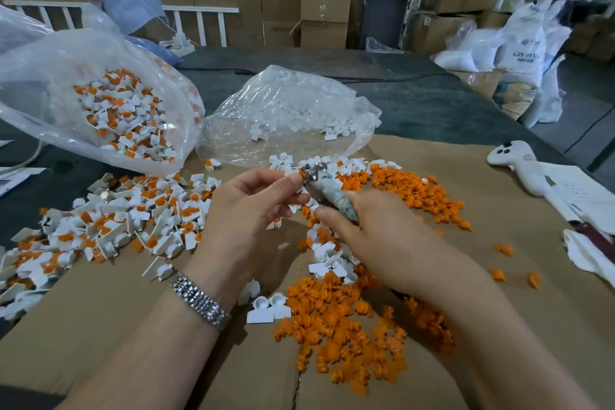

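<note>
The left forearm comes in from 7 o'clock with a metal watch (199, 301) on the wrist. The left hand (246, 210) is raised above the cardboard sheet (133, 326) that covers the near part of the desk (416, 103). Its thumb and forefinger point toward 1 o'clock and pinch a small orange-tipped piece (302, 173); the remaining fingers are loosely curled beneath.

The right forearm enters from 5 o'clock. The right hand (376, 236) has its back to the camera, and its fingers are curled tight round the wrapped handle of a tool (336, 201). The tool slants toward 11 o'clock, and its metal head meets the pinched piece at the left fingertips, just above the centre of the view.

Under the hands, from 6 o'clock round to 2 o'clock, loose orange plugs (349, 326) lie in heaps, with white caps (266, 308) scattered among them. At 9 o'clock a spread of white-and-orange pieces (116, 223) covers the cardboard. A clear bag of the same pieces (123, 116) lies open at 10 o'clock. At 12 o'clock is a second clear bag (289, 110) holding white parts
</note>
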Tool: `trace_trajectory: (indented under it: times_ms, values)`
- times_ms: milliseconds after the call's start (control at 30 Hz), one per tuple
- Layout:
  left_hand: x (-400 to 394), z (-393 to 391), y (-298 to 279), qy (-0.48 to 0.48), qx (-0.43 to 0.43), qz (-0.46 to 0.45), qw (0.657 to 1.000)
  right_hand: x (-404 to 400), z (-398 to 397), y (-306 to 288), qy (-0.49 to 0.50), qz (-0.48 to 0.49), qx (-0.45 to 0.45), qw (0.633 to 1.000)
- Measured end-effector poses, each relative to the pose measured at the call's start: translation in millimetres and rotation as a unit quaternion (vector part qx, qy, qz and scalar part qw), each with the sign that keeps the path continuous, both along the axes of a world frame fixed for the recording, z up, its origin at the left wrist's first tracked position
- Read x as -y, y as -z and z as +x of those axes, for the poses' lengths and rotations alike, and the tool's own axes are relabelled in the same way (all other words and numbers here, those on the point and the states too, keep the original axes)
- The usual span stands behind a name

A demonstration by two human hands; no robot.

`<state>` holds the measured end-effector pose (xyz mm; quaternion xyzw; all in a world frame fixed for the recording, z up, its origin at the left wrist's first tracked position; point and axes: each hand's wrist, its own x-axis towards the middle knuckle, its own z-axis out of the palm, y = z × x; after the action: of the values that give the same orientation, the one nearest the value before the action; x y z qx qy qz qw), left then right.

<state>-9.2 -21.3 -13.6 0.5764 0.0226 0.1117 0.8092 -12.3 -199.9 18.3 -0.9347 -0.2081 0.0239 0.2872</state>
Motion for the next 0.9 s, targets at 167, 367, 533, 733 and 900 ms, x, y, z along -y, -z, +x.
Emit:
trace_trajectory:
  times_ms: [167,367,533,733,900]
  values:
    - [2,1,1,0.000,-0.015,-0.023,1.000,-7,5,5,0.028,-0.030,0.041,0.998]
    - [-2,0,-1,-0.032,0.004,0.036,0.999,-7,4,5,0.024,0.069,-0.030,0.997]
    - [-5,-3,-2,-0.047,0.012,0.049,0.998,21,10,-12,0.018,0.279,-0.240,0.930]
    - [-22,1,0,-0.254,-0.026,0.420,0.871,44,24,-10,0.151,0.253,-0.057,0.954]
    - [-27,2,4,-0.275,-0.009,0.597,0.754,45,39,10,0.192,-0.051,0.084,0.976]
